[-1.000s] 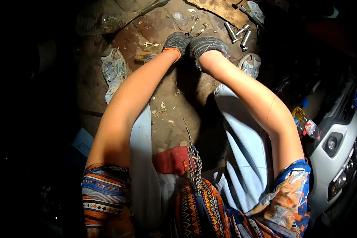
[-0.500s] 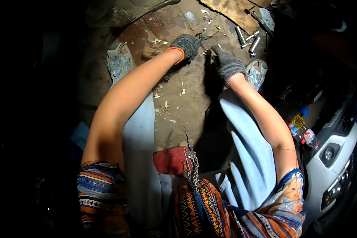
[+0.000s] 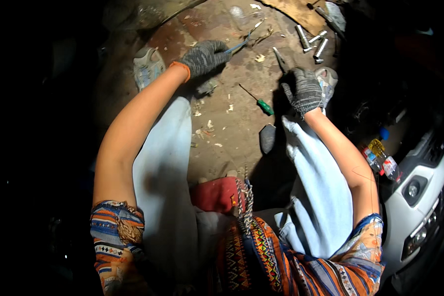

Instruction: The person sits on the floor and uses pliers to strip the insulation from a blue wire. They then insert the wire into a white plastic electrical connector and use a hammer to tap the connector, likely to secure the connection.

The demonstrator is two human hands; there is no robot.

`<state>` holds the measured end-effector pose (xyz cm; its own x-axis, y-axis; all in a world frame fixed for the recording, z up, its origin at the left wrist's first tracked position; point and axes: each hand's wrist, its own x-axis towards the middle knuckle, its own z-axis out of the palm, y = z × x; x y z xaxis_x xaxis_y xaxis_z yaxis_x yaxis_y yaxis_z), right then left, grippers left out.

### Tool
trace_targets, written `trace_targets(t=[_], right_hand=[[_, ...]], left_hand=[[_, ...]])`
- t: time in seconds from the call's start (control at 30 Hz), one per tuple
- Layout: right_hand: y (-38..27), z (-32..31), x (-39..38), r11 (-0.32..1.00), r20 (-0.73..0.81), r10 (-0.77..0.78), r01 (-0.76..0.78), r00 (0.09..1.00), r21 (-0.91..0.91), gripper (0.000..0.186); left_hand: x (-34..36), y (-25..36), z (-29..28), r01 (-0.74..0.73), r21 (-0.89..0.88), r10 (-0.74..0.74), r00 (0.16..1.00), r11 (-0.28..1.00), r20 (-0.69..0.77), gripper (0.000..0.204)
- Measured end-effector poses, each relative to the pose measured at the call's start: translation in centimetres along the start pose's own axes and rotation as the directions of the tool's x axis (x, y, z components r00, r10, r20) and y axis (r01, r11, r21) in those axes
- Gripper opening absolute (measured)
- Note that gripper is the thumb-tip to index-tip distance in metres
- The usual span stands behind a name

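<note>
My left hand [image 3: 205,59], in a grey knit glove with orange cuff, is closed on a thin blue length [image 3: 238,45], whose far end lies among small wires or strips. My gloved right hand [image 3: 303,91] has its thumb out and fingers curled on a narrow metal tool [image 3: 281,59] pointing away from me. Between the hands a green-handled screwdriver [image 3: 264,106] lies on the stained floor [image 3: 222,128]. A dark oblong object [image 3: 267,138] lies below it, and a small grey object [image 3: 206,88] is by my left wrist.
Several shiny bolts [image 3: 303,38] and a wooden board [image 3: 293,12] lie at the upper right. My sneakers [image 3: 148,69] and jeans [image 3: 315,197] frame the floor. At right are plastic bottles [image 3: 389,167] and a silver car bumper [image 3: 407,217]. A red pad [image 3: 212,195] is near my body.
My hands have drawn apart, the left leftward with the blue length, the right rightward and downward. The screwdriver and dark oblong object between them have come into sight.
</note>
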<state>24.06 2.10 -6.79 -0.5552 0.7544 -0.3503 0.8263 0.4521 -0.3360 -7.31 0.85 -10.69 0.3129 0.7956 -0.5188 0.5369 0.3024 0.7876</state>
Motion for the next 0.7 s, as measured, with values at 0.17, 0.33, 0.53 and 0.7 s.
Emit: trace_targets(t=[0.17,0.33,0.53,0.7], right_hand=[[-7.6,2.2,2.1,0.936,0.364,-0.345,0.29,0.865,0.197,0.031],[-14.0,5.0,1.6,0.897,0.504,-0.376,0.169,0.777,0.409,0.031],[-20.7,15.7,3.1,0.887,0.26,0.193,-0.281,0.946,0.366,0.041],[-26.9,19.6,2.5,0.408,0.245,0.593,-0.548,0.767,0.73,0.048]], left_hand=[[1.2,-2.3,-1.9,0.037,-0.094,-0.05,0.989,0.995,-0.142,0.023],[0.5,-0.4,-3.5,0.343,-0.557,-0.418,0.908,0.757,-0.009,0.018],[-1.2,5.3,-4.9,0.406,-0.732,-0.423,0.889,0.547,0.176,0.024],[-7.5,7.7,-6.6,0.464,-0.833,-0.31,0.874,0.301,0.375,0.029]])
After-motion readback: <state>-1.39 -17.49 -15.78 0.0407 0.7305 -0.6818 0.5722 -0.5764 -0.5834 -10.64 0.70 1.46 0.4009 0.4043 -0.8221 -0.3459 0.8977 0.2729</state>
